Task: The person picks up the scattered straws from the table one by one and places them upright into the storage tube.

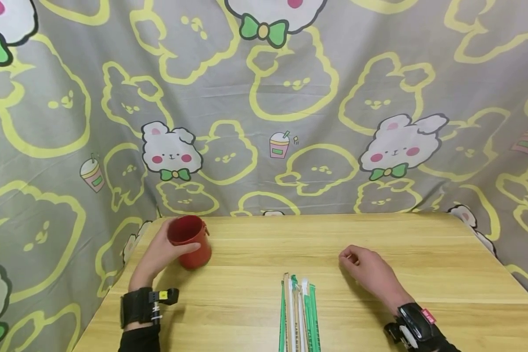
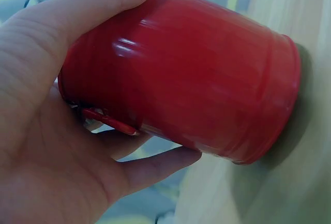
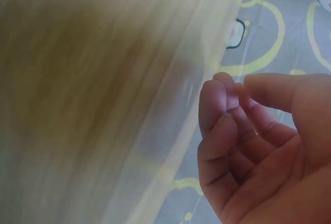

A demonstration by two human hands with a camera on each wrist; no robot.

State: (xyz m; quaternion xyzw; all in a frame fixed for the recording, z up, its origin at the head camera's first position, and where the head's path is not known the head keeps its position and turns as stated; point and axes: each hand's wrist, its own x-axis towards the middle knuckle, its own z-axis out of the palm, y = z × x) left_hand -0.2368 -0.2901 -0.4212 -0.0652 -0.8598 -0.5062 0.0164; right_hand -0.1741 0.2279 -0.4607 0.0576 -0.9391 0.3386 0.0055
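Observation:
A small red bucket point(image 1: 195, 255) with lugs at its rim stands near the table's back left, its open top facing up and tipped a little toward me. My left hand point(image 1: 162, 250) grips it, thumb across the near side and the other fingers round the far side. In the left wrist view the bucket's glossy wall point(image 2: 207, 74) shows, its base close to the tabletop. Over the right half of the table, my right hand point(image 1: 371, 271) has loosely curled fingers point(image 3: 217, 151) and holds nothing.
Several long thin wrapped sticks, perhaps straws, in green, white and brown point(image 1: 300, 318) lie side by side at the table's front middle. Behind the wooden table point(image 1: 264, 244) hangs a grey curtain point(image 1: 229, 98) with cartoon prints, which also runs along both sides.

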